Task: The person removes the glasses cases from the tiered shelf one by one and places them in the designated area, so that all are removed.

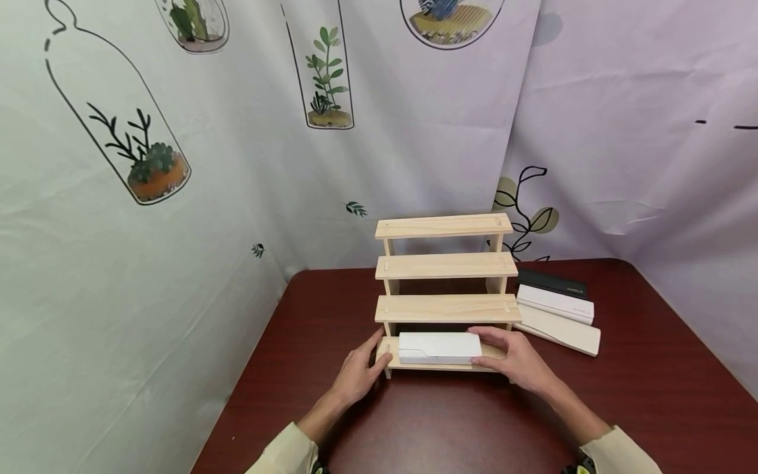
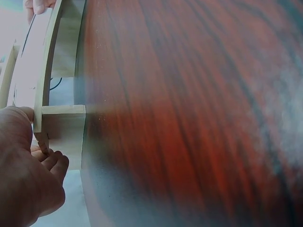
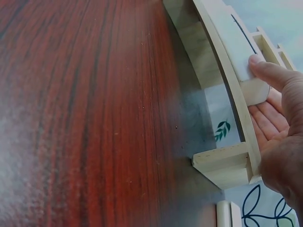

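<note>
A four-step wooden display rack stands on the table. On its lowest step lies a long white case with a thin dark seam along its lid. My right hand holds the right end of this case, thumb at the front and fingers behind; the right wrist view shows the thumb pressing on it. At the left end of the same step, my left hand grips the board. Its thumb lies on top and its fingers curl beneath, as the left wrist view shows.
Right of the rack lie a black case, a white case and a cream case, side by side. The three upper steps of the rack rise behind the lowest one. A printed curtain hangs behind the dark red table.
</note>
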Demonstrator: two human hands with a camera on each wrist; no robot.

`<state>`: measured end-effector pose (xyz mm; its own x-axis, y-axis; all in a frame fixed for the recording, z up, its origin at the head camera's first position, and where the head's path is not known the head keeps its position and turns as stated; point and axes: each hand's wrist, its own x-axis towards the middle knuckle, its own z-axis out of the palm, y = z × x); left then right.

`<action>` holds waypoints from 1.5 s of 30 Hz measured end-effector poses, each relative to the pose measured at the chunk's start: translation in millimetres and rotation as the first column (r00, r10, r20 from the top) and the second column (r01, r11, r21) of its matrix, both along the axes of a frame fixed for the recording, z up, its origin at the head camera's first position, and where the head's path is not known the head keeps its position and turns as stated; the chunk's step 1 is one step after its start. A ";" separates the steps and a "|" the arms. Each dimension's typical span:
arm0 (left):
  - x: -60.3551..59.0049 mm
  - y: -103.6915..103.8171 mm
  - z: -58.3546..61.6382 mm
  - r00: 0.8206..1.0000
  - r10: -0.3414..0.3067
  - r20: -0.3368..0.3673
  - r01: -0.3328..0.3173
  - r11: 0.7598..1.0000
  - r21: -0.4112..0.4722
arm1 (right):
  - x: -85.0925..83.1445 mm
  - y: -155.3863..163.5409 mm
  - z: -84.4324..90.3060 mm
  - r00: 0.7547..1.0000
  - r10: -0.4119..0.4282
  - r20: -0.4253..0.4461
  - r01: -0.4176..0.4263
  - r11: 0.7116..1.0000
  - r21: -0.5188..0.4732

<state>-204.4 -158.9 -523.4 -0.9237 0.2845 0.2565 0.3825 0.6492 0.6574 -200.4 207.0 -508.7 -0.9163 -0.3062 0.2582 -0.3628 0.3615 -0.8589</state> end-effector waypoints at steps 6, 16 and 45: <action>-0.8 -0.8 -0.2 1.000 -0.001 0.002 0.001 1.000 0.004 | 1.2 1.3 0.0 1.000 -0.013 0.002 0.013 1.000 -0.004; -1.1 -1.2 -0.1 1.000 0.000 0.008 0.000 1.000 0.005 | 2.4 4.2 2.1 1.000 0.002 0.029 0.000 0.999 -0.053; -0.5 -0.9 -1.3 1.000 0.010 0.002 -0.010 1.000 0.026 | 19.8 28.2 12.5 0.994 -0.053 -0.091 0.049 0.998 -0.050</action>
<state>-204.9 -159.8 -524.7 -0.9268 0.2688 0.2622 0.3752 0.6355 0.6748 -180.5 235.1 -496.2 -0.9020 -0.2449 0.3555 -0.4234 0.3411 -0.8393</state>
